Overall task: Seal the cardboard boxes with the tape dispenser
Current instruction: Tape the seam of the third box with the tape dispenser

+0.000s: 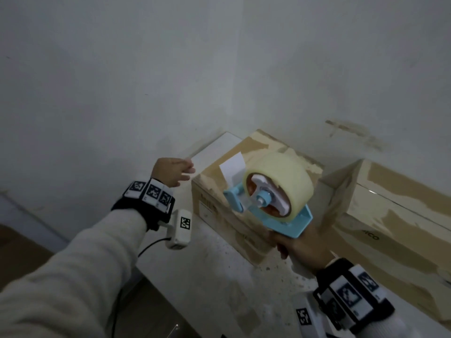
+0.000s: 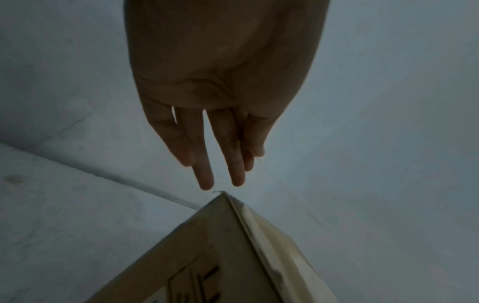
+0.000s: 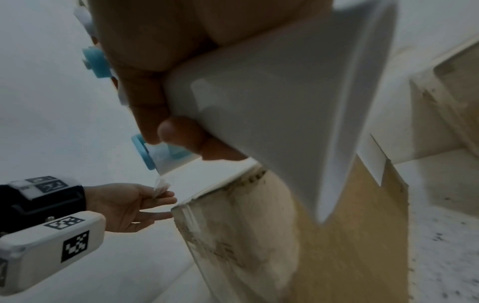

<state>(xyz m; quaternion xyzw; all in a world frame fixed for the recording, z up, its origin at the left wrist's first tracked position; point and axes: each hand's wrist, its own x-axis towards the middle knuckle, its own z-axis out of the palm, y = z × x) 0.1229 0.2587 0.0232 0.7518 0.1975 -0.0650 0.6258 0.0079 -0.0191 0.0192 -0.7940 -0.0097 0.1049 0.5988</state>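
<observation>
My right hand (image 1: 296, 247) grips the handle (image 3: 272, 102) of a blue tape dispenser (image 1: 292, 223) and holds it above a cardboard box (image 1: 212, 203). The dispenser carries a fat roll of clear tape (image 1: 280, 176). My left hand (image 1: 174, 172) hovers with straight fingers by the box's far left corner (image 2: 223, 196) and holds nothing. In the right wrist view a short loose tape end (image 3: 160, 185) hangs from the dispenser in front of my left hand's fingers (image 3: 160, 202); I cannot tell whether it touches them.
A second, larger cardboard box (image 1: 395, 215) lies to the right on the white table (image 1: 219, 276). A white label (image 1: 233, 167) sits on the near box's top. A pale wall stands close behind both boxes. Brown floor shows at the lower left.
</observation>
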